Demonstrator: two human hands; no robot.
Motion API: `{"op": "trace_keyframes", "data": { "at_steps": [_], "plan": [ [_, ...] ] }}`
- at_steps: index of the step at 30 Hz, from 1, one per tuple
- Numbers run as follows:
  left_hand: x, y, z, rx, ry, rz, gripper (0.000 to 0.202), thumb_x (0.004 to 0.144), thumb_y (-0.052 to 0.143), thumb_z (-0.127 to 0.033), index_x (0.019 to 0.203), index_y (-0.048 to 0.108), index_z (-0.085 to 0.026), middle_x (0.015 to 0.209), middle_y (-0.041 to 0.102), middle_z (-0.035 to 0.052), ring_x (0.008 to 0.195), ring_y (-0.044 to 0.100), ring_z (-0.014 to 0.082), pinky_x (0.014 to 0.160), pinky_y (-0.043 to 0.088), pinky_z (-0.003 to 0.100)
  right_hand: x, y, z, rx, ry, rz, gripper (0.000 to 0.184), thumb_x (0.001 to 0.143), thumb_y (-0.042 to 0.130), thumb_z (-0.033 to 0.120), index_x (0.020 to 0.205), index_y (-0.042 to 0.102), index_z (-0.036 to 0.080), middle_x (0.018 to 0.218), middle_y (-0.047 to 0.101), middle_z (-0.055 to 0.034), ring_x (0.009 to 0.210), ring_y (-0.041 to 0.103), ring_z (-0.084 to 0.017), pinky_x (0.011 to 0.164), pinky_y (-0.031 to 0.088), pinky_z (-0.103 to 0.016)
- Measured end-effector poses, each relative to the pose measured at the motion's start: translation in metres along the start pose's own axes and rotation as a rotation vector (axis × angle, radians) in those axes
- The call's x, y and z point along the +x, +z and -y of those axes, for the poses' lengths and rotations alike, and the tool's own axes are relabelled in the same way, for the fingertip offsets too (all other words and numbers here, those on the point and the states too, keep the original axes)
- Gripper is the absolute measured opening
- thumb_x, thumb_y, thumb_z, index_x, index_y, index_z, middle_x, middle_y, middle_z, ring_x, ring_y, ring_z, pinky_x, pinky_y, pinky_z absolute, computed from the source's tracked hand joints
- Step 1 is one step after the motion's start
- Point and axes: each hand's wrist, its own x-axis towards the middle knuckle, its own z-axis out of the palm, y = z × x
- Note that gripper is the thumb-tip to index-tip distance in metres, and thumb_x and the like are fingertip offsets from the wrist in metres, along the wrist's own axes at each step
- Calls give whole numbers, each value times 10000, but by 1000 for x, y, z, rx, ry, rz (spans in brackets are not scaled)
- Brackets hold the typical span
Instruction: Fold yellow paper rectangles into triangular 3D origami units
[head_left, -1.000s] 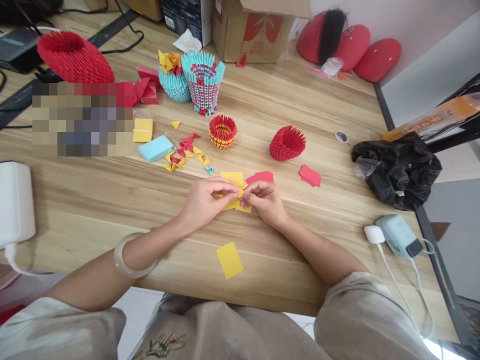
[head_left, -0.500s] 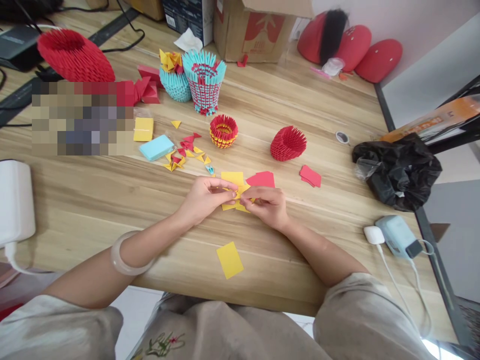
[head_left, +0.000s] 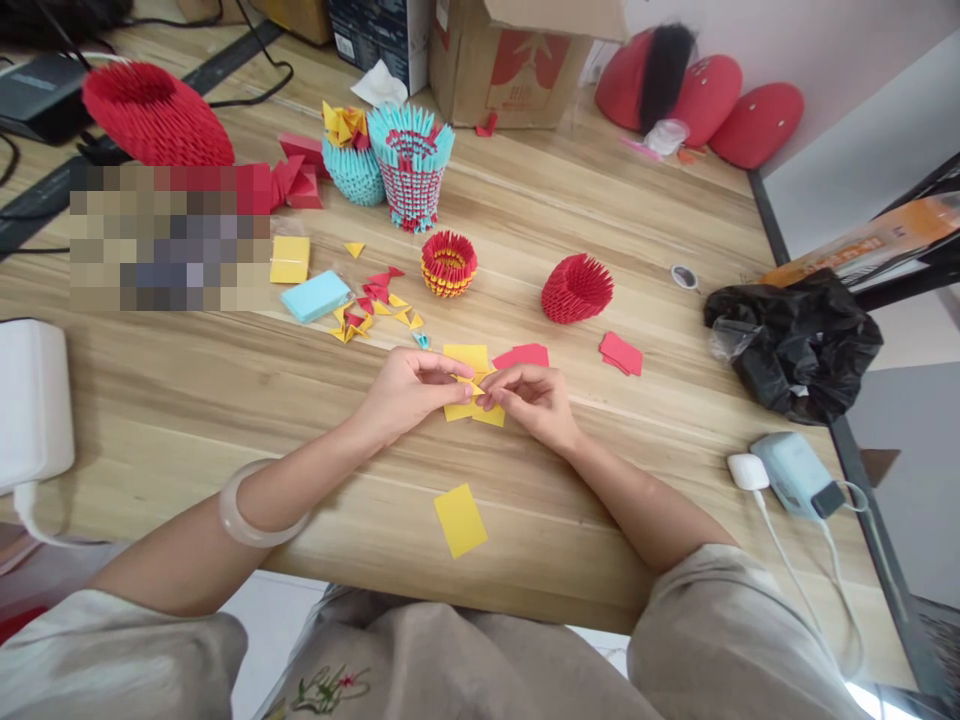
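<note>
Between my two hands is a small folded piece of yellow paper (head_left: pixel 477 389), its tip pointing right. My left hand (head_left: pixel 405 392) pinches it between thumb and fingers. The fingertips of my right hand (head_left: pixel 536 402) are closed at its right end. Beneath the fingers lie several yellow paper rectangles (head_left: pixel 466 354), partly covered. Red paper slips (head_left: pixel 523 355) sit just behind my right hand. Nearer to me, a single yellow rectangle (head_left: pixel 460 521) lies flat on the wooden table (head_left: pixel 337 530).
Loose folded triangles (head_left: pixel 352 322), a blue paper stack (head_left: pixel 316 296) and a yellow stack (head_left: pixel 290 260) lie to the left. Behind stand a red-yellow paper bowl (head_left: pixel 448 265), a red one (head_left: pixel 577 288) and a blue-red vase (head_left: pixel 414 170). A black plastic bag (head_left: pixel 795 345) sits right.
My right hand's fingers have shifted and lifted slightly, showing more of the folded yellow paper's pointed tip. My left hand keeps its pinch in nearly the same place.
</note>
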Motion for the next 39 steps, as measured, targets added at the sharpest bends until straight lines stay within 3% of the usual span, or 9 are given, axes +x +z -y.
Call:
{"op": "trace_keyframes", "data": {
  "at_steps": [5,14,21,26,29,34,39],
  "plan": [
    [0,1,1,86,96,14,187,583,781,-196,752,722,-143,681,710,20,629,657,140,597,540,229,3,3,4,102,208,37,145,734,710,279,729,666,141,620,679,-15,555,621,-86,565,530,-216],
    [-1,1,9,191,312,-25,161,644,763,-235,771,731,-141,832,732,52,686,681,156,632,567,238,4,3,3,205,217,-31,212,681,754,324,747,647,153,648,674,-3,564,619,-89,576,523,-232],
    [-6,2,7,357,452,9,136,700,699,-229,808,745,-160,891,735,64,800,689,180,710,569,256,6,4,2,147,209,-45,178,665,766,290,683,650,156,613,632,17,484,515,-49,474,429,-193],
    [-5,-1,-1,458,395,1,124,717,658,-238,754,738,-151,773,738,54,731,689,183,680,556,262,5,4,4,126,259,-34,176,674,754,284,673,643,148,596,658,3,469,520,-50,468,426,-191],
    [-2,-1,-2,376,321,21,113,696,678,-247,707,693,-135,697,720,44,633,673,162,587,536,233,4,6,5,124,290,-45,184,643,773,265,650,637,142,568,662,-3,480,552,-63,481,447,-195],
    [0,0,-3,234,241,43,215,619,730,-188,784,599,-145,717,719,32,655,684,160,580,534,213,3,7,5,155,304,-68,183,615,785,246,645,639,140,556,664,2,492,582,-71,497,471,-192],
    [-1,-3,-3,293,346,78,214,664,725,-228,750,539,-166,665,690,9,622,665,144,555,508,202,5,7,2,304,384,-25,243,575,804,287,609,612,142,517,650,13,451,578,-70,461,459,-177]
  ]
}}
